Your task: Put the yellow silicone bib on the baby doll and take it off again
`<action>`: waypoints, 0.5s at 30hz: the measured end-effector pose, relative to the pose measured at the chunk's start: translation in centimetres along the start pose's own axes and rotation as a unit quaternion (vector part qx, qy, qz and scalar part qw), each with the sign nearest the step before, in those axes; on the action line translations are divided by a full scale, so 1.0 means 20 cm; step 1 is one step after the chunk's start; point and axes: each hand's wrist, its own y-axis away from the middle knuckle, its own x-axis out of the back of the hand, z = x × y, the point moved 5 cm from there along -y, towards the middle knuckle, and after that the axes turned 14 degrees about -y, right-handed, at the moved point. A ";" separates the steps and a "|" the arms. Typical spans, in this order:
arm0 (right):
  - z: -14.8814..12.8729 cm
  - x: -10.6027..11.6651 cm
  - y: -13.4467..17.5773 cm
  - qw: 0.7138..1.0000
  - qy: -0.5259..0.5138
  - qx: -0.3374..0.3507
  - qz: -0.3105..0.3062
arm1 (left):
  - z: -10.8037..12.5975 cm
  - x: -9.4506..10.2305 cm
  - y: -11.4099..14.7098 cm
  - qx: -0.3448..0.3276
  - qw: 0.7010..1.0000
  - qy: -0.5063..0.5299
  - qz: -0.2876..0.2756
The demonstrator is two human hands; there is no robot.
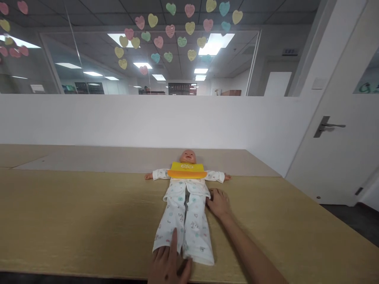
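Note:
A baby doll (188,157) lies on its back on the table, arms stretched out to both sides. A yellow bib (187,169) with an orange catch pocket covers its chest. It wears a white printed top (174,189) and matching trousers (194,232), whose legs point toward me. My left hand (169,266) is at the hem of the left trouser leg, index finger stretched along the fabric and thumb apart; the other fingertips are partly hidden at the hem. My right hand (219,203) rests beside the doll's hip, fingers loosely spread, thumb against the trousers' edge.
The wooden table (89,221) meets a white low wall (133,120) at the back. Above it is a glass window with heart-shaped notes (190,27). A white door (334,157) with a metal handle (328,126) stands at the right. The table's front edge is close to me.

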 end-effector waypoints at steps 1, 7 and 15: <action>0.00 0.00 0.00 1.000 -0.001 0.002 0.000 | 0.01 -0.01 -0.01 0.018 1.000 -0.009 0.006; 0.01 0.00 0.00 1.000 -0.006 0.010 0.004 | 0.10 -0.05 -0.01 0.103 0.991 -0.062 0.057; 0.01 0.00 -0.01 1.000 -0.001 0.019 0.011 | 0.16 -0.06 0.01 0.127 0.989 -0.039 0.065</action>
